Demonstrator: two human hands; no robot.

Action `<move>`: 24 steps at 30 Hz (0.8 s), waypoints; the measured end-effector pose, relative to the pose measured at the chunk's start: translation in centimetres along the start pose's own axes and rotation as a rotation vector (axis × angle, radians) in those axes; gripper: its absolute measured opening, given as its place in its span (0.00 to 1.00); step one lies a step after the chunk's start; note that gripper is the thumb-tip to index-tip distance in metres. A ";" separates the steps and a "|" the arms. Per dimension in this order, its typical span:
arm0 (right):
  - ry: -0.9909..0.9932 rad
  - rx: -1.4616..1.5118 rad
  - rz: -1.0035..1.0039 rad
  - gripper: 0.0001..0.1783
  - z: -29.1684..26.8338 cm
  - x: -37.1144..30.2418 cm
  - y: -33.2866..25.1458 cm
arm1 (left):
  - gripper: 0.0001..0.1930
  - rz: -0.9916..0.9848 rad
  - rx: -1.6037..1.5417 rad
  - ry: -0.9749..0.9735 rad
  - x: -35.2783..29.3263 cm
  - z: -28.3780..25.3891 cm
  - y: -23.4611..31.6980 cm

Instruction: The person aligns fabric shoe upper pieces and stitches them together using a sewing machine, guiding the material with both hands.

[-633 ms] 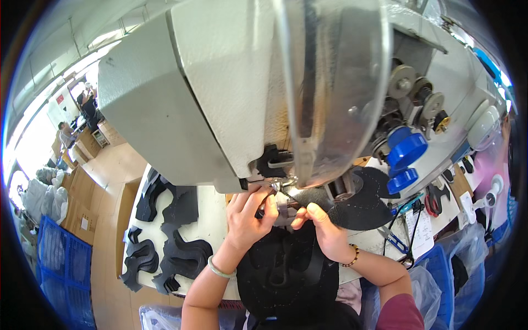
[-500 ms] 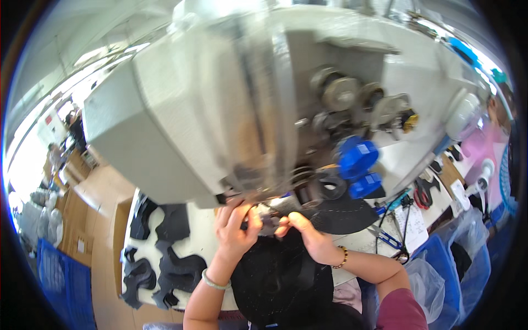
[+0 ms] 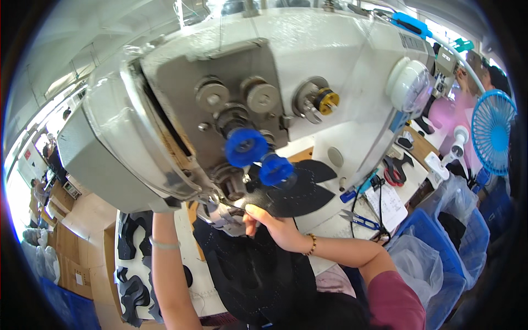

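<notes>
My right hand (image 3: 280, 228) is beside the needle area of a large white sewing machine (image 3: 341, 71). Its thumb and fingers pinch together at a shiny metal part (image 3: 223, 217) under the machine head; what lies between them is too small to make out. My left forearm (image 3: 170, 269) reaches up behind the machine's grey end cover (image 3: 104, 165), which hides the left hand and its fingers. A black stitched piece (image 3: 256, 275) hangs from the needle area toward me. Another black piece (image 3: 302, 190) with pointed ends lies beyond my right hand.
Black cut pieces (image 3: 132, 291) lie on the table at the left. At the right are blue-handled snips (image 3: 363, 221), red-handled scissors (image 3: 393, 173), a written paper (image 3: 388, 206), a blue fan (image 3: 492, 132) and blue crates (image 3: 423, 220) with plastic bags. Blue tension knobs (image 3: 246, 147) jut from the machine.
My view has shifted, so the machine front shows more sharply. My left hand has gone from beside the right hand to behind the machine head. The right hand stays near the needle area.
</notes>
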State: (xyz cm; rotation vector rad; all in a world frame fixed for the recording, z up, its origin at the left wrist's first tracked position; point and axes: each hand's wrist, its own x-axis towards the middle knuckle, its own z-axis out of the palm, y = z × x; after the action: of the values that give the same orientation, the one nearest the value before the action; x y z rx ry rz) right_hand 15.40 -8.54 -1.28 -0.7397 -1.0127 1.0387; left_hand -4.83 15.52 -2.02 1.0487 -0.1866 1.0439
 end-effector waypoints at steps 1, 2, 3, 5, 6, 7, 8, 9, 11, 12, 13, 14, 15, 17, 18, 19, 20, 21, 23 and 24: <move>-0.010 0.045 0.023 0.16 -0.3 0.2 0.2 | 0.18 -0.010 0.094 0.061 0.1 0.8 -0.7; -0.009 0.180 0.085 0.18 -0.1 0.5 -0.1 | 0.19 -0.012 0.200 0.124 0.0 1.5 -0.9; -0.027 0.219 0.134 0.19 -0.4 0.8 -0.3 | 0.19 -0.018 0.307 0.182 -0.1 2.0 -1.1; -0.062 0.269 0.162 0.22 -1.0 1.4 0.1 | 0.20 -0.021 0.536 0.307 -0.7 2.9 -0.7; -0.092 0.426 0.162 0.27 -1.0 1.9 -0.4 | 0.20 -0.024 0.655 0.372 -1.2 3.3 -0.4; -0.013 0.375 0.163 0.28 -0.9 1.9 -1.1 | 0.20 -0.023 0.779 0.443 -2.1 3.9 0.2; 0.066 0.325 0.170 0.28 -1.1 1.8 -1.3 | 0.20 -0.027 0.905 0.516 -3.0 4.4 0.8; 0.028 0.209 0.098 0.29 -2.3 1.5 -1.2 | 0.22 -0.019 0.925 0.641 -3.8 7.8 1.6; -0.192 -0.268 0.062 0.25 -2.3 0.8 -1.6 | 0.22 0.112 0.846 0.852 -8.0 13.0 2.2; -0.327 -0.435 0.061 0.21 -1.1 0.5 -2.0 | 0.21 0.239 0.739 0.917 -10.9 14.6 2.3; -0.399 -0.622 -0.067 0.15 -0.6 0.3 -0.9 | 0.19 0.165 0.718 0.911 -12.6 16.5 1.8; -0.478 -0.636 -0.023 0.11 1.1 -0.1 -1.8 | 0.18 0.098 0.697 0.924 -14.4 18.3 1.7; -0.510 -0.494 0.061 0.14 1.8 -0.4 -1.1 | 0.18 -0.003 0.684 0.837 -15.2 19.8 1.6; -0.503 -0.173 0.184 0.15 2.0 -0.7 0.4 | 0.18 -0.150 0.634 0.725 -15.6 20.8 0.5; -0.481 -0.066 0.267 0.13 2.0 -0.7 1.4 | 0.18 -0.189 0.617 0.709 -15.9 20.8 0.4; -0.484 -0.140 0.277 0.13 1.7 -0.6 1.3 | 0.16 -0.190 0.502 0.664 -16.4 20.6 0.5; -0.485 -0.215 0.273 0.13 1.7 -0.3 1.1 | 0.16 -0.172 0.509 0.696 -16.7 20.2 0.8; -0.479 -0.175 0.276 0.13 1.7 -0.3 1.4 | 0.16 -0.197 0.456 0.634 -17.0 19.6 0.9; -0.467 -0.133 0.294 0.13 1.8 -0.4 1.8 | 0.16 -0.235 0.427 0.575 -17.2 19.0 1.1; -0.460 -0.111 0.306 0.14 2.1 -0.4 1.6 | 0.16 -0.229 0.431 0.593 -17.3 18.9 1.1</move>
State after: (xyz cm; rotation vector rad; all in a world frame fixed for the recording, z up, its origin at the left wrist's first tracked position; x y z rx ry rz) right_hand 12.88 -8.33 -2.03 -0.7798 -1.3876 1.4697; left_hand -8.76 -9.80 -1.33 1.0621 0.6494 1.1644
